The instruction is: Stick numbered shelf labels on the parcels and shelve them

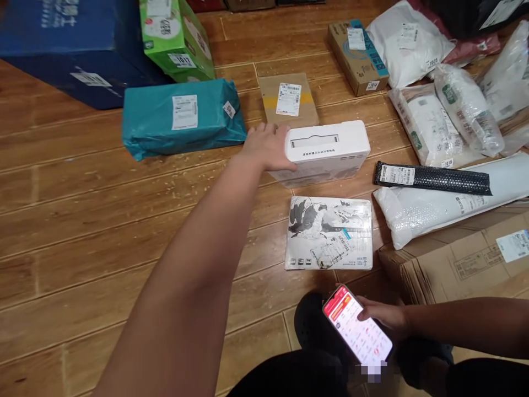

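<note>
My left arm reaches forward over the wooden floor (pixel 82 220). My left hand (pixel 268 146) grips the left end of a white box (pixel 330 151), thumb on its near side and fingers curled over the top edge. The box looks tilted up off the floor. Low at the right, my right hand (pixel 386 317) holds a phone (pixel 357 331) with a red and white lit screen, thumb resting on the screen. A flat white parcel with a black drawing (pixel 328 232) lies on the floor just in front of the white box.
Parcels ring the area: a teal bag (pixel 177 117), a small brown box (pixel 288 99), a green box (pixel 176 38), a large blue box (pixel 70 49), a brown and blue carton (pixel 357 55), white bags (pixel 454 110), a black tube (pixel 433 177), and a cardboard carton (pixel 463 259).
</note>
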A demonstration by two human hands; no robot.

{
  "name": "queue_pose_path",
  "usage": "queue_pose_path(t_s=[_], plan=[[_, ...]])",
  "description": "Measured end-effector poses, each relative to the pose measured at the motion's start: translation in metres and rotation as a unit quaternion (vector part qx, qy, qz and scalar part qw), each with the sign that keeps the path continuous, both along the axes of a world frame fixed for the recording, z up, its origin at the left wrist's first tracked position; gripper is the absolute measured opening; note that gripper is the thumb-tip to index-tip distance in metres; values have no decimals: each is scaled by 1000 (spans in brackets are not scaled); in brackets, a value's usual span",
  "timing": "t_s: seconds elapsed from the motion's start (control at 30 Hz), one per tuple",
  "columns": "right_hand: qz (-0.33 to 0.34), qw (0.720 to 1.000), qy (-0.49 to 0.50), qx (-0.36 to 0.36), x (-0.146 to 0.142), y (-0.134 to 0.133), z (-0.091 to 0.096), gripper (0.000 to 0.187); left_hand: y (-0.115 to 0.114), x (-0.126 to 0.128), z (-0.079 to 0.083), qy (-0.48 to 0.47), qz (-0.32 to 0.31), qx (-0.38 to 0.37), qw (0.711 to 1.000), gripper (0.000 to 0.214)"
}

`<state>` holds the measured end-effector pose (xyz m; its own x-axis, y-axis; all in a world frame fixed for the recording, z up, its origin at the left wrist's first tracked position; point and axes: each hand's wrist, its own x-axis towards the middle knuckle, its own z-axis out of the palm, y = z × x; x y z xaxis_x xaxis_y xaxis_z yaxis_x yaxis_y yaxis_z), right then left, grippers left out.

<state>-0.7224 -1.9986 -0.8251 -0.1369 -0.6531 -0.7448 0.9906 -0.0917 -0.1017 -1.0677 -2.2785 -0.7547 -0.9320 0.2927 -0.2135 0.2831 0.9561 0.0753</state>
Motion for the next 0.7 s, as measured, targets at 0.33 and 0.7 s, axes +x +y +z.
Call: queue_pose_path(t_s=[0.33, 0.7], plan=[[29, 991, 102, 80, -10, 6, -18, 66, -13, 74, 15, -39, 96, -61, 993, 87], [-90, 975, 106, 173, -23, 37, -43, 58, -35, 194, 19, -166, 359, -37, 918, 101]])
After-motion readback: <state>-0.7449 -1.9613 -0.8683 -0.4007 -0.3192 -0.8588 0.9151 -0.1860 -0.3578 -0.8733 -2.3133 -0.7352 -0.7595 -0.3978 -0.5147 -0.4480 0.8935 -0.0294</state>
